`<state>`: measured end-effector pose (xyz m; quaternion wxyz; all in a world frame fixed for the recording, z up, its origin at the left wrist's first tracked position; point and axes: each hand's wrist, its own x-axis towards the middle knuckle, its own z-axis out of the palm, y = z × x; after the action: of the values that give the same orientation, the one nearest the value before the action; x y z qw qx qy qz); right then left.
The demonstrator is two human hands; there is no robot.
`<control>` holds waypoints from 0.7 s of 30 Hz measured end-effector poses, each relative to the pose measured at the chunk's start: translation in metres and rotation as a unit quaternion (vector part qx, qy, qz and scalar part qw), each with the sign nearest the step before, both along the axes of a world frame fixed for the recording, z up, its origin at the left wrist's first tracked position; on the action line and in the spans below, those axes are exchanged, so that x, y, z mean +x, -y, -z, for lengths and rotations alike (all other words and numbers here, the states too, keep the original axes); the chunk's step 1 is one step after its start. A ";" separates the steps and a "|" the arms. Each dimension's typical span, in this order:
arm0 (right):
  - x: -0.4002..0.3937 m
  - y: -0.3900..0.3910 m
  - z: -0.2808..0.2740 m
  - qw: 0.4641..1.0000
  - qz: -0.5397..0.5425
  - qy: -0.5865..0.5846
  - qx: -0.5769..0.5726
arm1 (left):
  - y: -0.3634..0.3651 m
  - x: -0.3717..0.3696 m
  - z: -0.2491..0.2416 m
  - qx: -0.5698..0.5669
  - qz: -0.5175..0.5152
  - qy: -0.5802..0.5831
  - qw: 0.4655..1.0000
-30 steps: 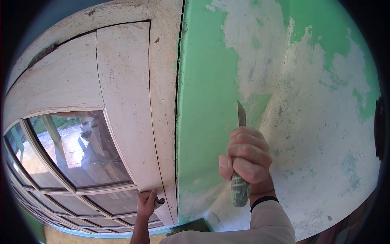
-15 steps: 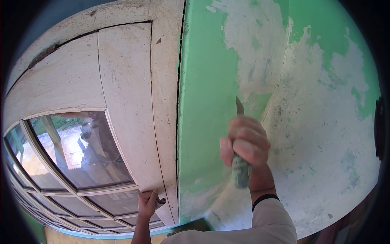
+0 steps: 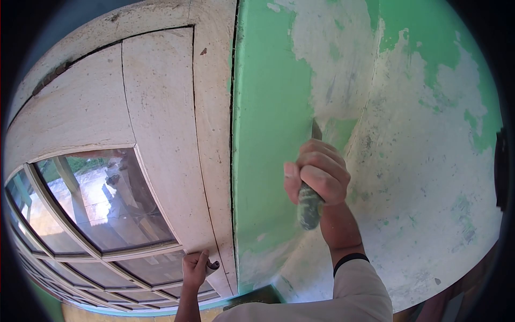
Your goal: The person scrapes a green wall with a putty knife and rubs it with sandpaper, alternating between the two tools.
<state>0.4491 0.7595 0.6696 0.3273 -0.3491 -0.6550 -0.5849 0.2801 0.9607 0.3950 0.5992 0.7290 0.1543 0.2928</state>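
**One scraper, half a wall of green paint left**

One scraper is doing the work here, clamped in the right hand in a full fist around its paint-smeared handle. The blade pokes up out of the top of the fist and sits flat against the wall, right at the edge where a tongue of green paint meets bare whitish plaster.

I'd say we're mid-stroke on the scraping step: the tip is biting into the border of the green patch. Next push probably needs a low blade angle and steady pressure up along that edge, so it lifts paint instead of gouging plaster. Plenty of green remains on the strip by the door frame and up in the top right corner.

Left hand is down low, fingers curled round a small dark knob or latch on the white wooden door, looks like bracing. Glass panes fill the door's lower part, with reflections in them.

Hard to make out:
- most of the blade is hidden behind the knuckles, so can't tell its width
- what that knob actually is
- a dark greenish thing at the bottom edge, cut off
- fisheye bends everything, so straight lines aren't reliable
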 end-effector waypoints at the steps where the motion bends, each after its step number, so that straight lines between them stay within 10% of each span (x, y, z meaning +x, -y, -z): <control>1: -0.004 0.002 0.001 1.000 -0.002 0.003 0.001 | 0.000 0.001 -0.001 0.001 -0.002 0.003 1.000; 21: -0.016 0.006 0.005 0.998 -0.051 0.017 -0.015 | -0.002 0.003 0.005 0.015 0.002 0.026 1.000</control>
<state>0.4326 0.7538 0.6647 0.3403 -0.3104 -0.6857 -0.5636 0.2826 0.9623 0.3902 0.5925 0.7304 0.1327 0.3128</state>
